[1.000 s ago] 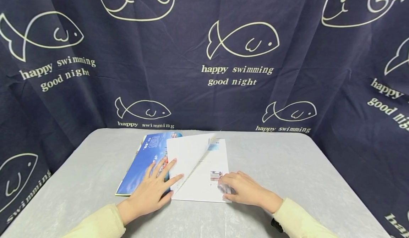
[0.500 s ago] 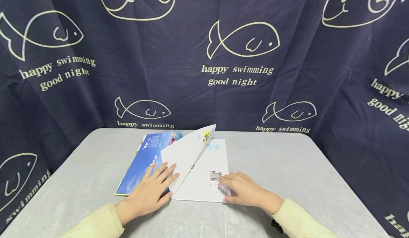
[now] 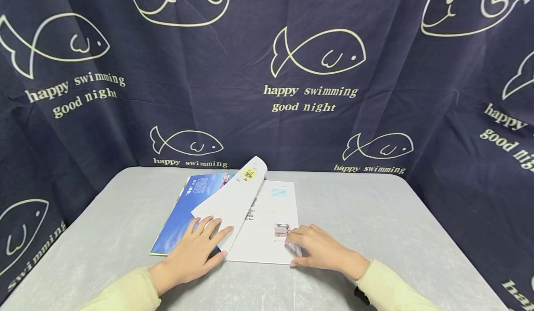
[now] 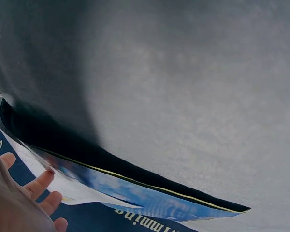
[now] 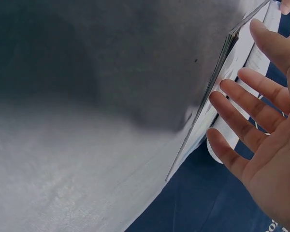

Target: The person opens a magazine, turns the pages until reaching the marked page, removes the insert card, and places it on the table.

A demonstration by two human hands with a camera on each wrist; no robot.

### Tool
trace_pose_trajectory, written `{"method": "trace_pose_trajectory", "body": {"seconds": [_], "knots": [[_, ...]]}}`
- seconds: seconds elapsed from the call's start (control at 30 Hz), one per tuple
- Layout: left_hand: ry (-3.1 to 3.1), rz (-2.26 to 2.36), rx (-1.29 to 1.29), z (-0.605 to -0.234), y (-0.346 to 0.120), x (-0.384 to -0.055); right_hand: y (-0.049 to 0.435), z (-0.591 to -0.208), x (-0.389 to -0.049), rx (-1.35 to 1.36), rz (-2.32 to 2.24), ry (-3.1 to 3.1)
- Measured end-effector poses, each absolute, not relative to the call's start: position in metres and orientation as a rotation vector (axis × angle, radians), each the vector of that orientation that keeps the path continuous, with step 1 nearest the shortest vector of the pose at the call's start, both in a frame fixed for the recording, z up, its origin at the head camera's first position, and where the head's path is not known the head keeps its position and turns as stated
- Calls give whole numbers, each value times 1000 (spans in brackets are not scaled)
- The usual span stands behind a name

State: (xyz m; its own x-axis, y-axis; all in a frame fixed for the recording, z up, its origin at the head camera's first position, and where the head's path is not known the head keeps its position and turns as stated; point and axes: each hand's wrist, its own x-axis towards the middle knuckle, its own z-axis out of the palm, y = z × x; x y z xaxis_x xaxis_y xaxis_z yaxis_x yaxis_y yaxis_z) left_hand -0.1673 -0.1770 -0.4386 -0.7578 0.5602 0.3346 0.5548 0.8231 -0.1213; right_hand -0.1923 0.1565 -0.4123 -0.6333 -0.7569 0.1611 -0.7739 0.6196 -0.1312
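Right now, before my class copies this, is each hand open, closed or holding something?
Left hand: open, fingers spread at the raised page.
Right hand: open, at the right edge of the book.

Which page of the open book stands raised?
The white middle page with the yellow picture; it curls up, while the blue left page and white right page lie lower.

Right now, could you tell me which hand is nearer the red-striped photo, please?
The right hand: its fingers are at the right edge of the red-striped photo. The left hand is farther off, leftward, touching the raised page.
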Motion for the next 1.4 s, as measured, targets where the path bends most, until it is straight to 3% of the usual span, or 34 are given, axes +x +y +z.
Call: {"method": "trace_pose_trajectory", "body": {"seconds": [1.4], "knots": [[-2632,17,-854,-441,-180,-168,156,-408,-190,1327,256,-2766]]}}
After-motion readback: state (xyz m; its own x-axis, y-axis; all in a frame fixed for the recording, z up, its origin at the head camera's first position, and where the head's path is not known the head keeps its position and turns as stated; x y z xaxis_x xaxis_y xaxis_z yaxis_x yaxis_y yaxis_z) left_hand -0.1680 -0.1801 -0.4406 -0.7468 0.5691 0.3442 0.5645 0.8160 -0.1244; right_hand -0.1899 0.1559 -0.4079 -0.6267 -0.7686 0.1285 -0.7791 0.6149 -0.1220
